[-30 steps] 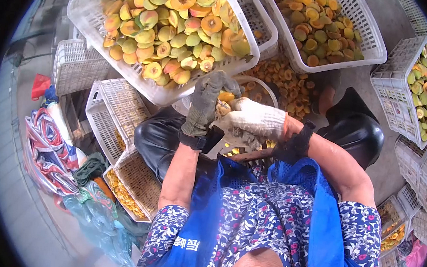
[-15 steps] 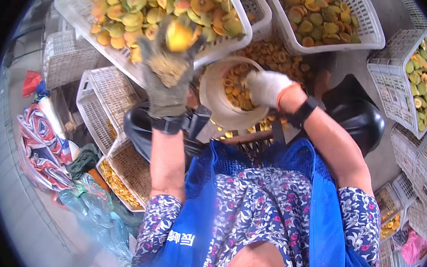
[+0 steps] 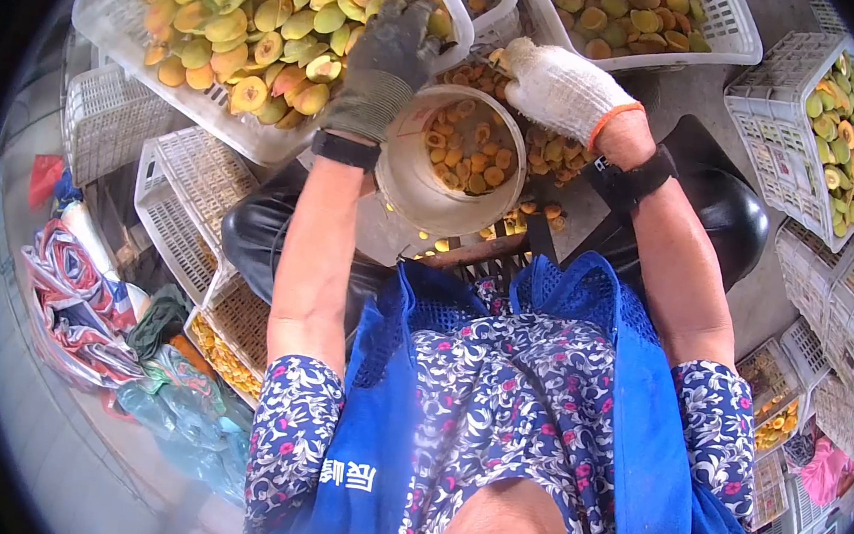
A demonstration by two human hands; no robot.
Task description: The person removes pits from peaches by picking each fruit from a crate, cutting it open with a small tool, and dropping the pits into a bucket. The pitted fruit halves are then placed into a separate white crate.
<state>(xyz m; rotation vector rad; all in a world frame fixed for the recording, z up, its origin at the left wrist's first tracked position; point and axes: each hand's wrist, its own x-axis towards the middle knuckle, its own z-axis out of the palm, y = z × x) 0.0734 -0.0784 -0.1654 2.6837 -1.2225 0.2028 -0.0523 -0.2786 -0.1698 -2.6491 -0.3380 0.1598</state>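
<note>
My left hand (image 3: 387,68), in a grey glove, is over the right side of a white crate (image 3: 96,15) heaped with halved, peach-like fruit (image 3: 266,23). Its fingers curl downward, and whatever they grip is hidden. My right hand (image 3: 559,89), in a white glove with an orange cuff, is just beyond the upper right rim of a white bucket (image 3: 404,180). Its fingers are pinched together around something small that I cannot make out. Small orange-brown pieces (image 3: 471,150), like pits or fruit bits, lie inside the bucket, which stands between my knees.
Another crate (image 3: 742,26) of fruit halves stands beyond my right hand. Stacked crates (image 3: 800,116) line the right side, more crates (image 3: 187,188) the left. Loose pieces (image 3: 556,152) lie on the floor around the bucket. Plastic bags (image 3: 184,419) and striped sheeting (image 3: 69,289) lie at left.
My left hand has moved right and lowered the yellow fruit it held up, which is now out of sight. My right hand has lifted out of the bucket, up and right.
</note>
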